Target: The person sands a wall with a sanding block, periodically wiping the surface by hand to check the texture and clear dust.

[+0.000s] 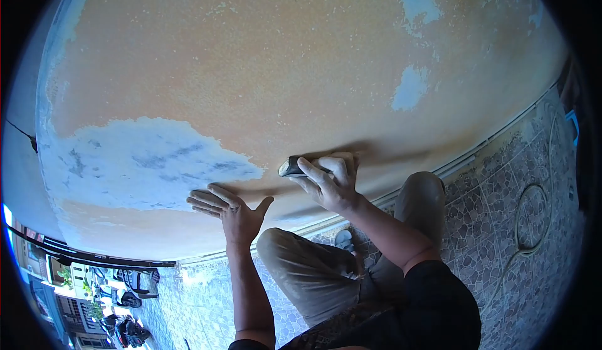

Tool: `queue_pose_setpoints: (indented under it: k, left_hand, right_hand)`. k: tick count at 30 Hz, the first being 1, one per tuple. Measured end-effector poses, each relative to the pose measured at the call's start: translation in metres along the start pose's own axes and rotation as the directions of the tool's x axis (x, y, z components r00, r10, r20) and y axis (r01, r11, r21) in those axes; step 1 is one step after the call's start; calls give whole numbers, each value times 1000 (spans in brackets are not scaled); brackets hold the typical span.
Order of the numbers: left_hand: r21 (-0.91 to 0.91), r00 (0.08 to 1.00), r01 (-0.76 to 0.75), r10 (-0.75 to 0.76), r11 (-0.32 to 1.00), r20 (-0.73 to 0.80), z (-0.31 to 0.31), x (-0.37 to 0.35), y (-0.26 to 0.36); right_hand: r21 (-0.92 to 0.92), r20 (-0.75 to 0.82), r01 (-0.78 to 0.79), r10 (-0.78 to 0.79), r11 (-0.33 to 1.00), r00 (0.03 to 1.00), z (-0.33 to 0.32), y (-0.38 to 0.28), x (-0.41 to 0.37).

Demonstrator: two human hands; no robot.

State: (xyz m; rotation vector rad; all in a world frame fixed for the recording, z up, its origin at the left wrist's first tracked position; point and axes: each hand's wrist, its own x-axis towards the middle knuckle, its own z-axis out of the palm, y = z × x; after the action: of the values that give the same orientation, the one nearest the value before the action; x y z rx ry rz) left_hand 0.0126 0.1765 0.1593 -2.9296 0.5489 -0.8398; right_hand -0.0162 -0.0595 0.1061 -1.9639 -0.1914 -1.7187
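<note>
Low on wall [301, 68]: I see right hand [332, 187] clamped on sanding block [293, 167], pressing it flat.
Left hand [235, 215]: fingers spread, palm against wall, bracing the crouch.

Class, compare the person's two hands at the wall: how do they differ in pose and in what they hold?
The left hand is open, fingers spread; the right hand is curled. The left hand holds nothing; the right hand grips a dark block. The left hand sits below the pale patch; the right hand beside its tip, on orange paint. Both are bare and at the wall.
</note>
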Motion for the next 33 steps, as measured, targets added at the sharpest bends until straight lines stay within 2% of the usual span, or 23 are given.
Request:
queue_pose_setpoints:
  k: [2,3,4,7,8,9,10,11,12,14,15,16,17,18,19,21,23,26,28,29,31,32,33]
  left_hand:
    - [18,1000,6,-6,1000,27,-2,-1,-5]
    - [34,999,-28,27,999,35,-2,-4,-8]
    - [45,997,-63,61,997,40,1,-5,-10]
    - [-70,995,-77,72,995,-64,20,-5,-11]
    - [-21,999,34,-34,999,26,20,-7,-6]
    - [-24,999,35,-35,999,26,23,-8,-7]
    - [-53,1000,26,-27,998,-8,29,-10,-11]
    - [-82,999,16,-20,997,-45,33,-10,-11]
    - [-84,999,14,-18,996,-47,21,-8,-6]
    - [-24,988,71,-67,997,140,-15,-1,3]
    - [-20,988,67,-64,998,142,-18,-1,-1]
    - [-28,989,50,-46,998,140,-21,-3,-8]
    - [-40,991,36,-31,999,133,-21,-4,-13]
    - [-33,992,20,-16,999,124,-13,-7,-17]
    - [-36,991,28,-23,999,130,-5,-8,-17]
    - [-43,997,-47,44,998,-60,7,-5,-9]
    - [-76,998,-26,22,997,-52,11,-6,-7]
    - [-87,994,97,-101,991,-36,14,-6,-5]
    - [-45,998,45,-47,998,-47,15,-8,-15]
    - [-2,998,9,-9,1000,-56,15,-10,-22]
    - [24,999,-13,14,1000,-43,9,-9,-24]
    - [-29,999,31,-31,999,-23,1,-6,-19]
    - [-79,997,75,-74,994,4,-9,-1,-13]
  right_hand:
    - [-83,25,45,-43,996,999,-17,12,23]
    - [-33,-144,-126,120,991,982,-18,21,30]
    - [99,-285,-265,282,959,916,-22,34,41]
    - [316,-435,-410,515,856,739,-20,45,47]
    - [230,-388,-337,403,913,829,-7,36,31]
    - [145,-329,-251,286,957,900,6,22,9]
    - [72,-188,-157,168,985,968,11,7,-8]
    - [14,-35,-50,50,999,998,15,-5,-22]
    - [11,34,4,-4,1000,999,20,-12,-33]
    - [-18,139,77,-73,997,988,18,-13,-28]
    - [-31,71,73,-71,997,995,10,-6,-11]
    - [-75,-12,-51,50,996,999,-4,3,3]
    - [-27,-184,-140,132,990,974,-11,19,25]
    - [0,-305,-241,230,970,924,-25,32,51]
    - [177,-368,-429,464,886,806,-33,35,64]
    - [281,-458,-376,468,883,756,-15,41,45]
    - [-74,-301,-163,134,984,944,4,29,-2]
    - [-31,-55,10,-12,999,998,16,2,-24]
    - [-28,26,82,-82,996,996,9,7,-12]
    - [-52,31,88,-86,995,996,-1,13,0]
    - [-52,-203,-135,122,989,972,-13,34,20]
    - [61,-318,-245,251,968,914,-19,49,28]
    - [10,-388,-281,263,960,883,-32,57,48]
